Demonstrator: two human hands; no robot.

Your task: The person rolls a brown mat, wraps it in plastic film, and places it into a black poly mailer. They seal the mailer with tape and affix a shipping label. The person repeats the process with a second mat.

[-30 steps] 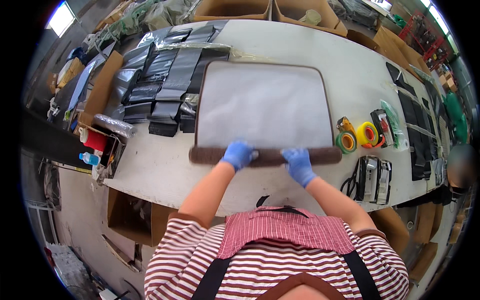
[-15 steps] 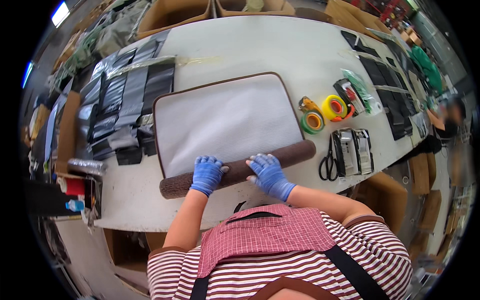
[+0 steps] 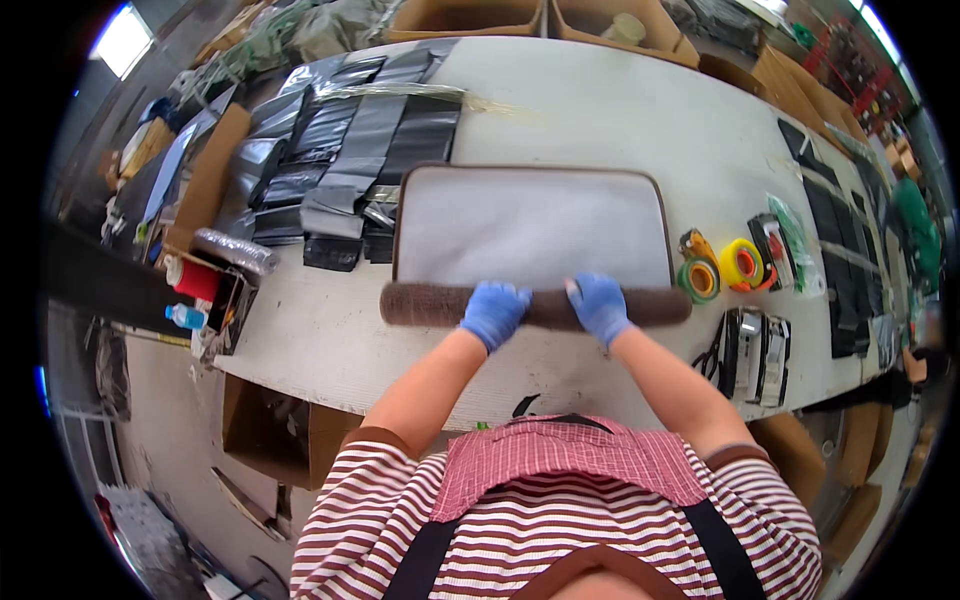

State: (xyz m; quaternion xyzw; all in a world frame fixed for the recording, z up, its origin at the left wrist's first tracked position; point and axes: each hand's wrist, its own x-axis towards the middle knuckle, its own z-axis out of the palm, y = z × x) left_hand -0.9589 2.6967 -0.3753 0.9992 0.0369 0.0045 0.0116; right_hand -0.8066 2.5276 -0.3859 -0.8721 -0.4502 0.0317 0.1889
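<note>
your left hand in its blue glove (image 3: pixel 495 312) lay curled over the brown, fuzzy rolled edge of the mat (image 3: pixel 535 306), fingers closed on the roll. your right hand, also blue-gloved (image 3: pixel 598 306), gripped the same roll just beside it. beyond both hands the flat, pale grey rest of the mat with its brown border (image 3: pixel 530 222) stretched across the white worktable (image 3: pixel 320 330). to the right of your right hand sat a yellow tape roll (image 3: pixel 741 263) and a green-rimmed tape roll (image 3: pixel 699 279), near the roll's end. left of your left hand, further up the table, lay overlapping black plastic bags (image 3: pixel 340 150).
</note>
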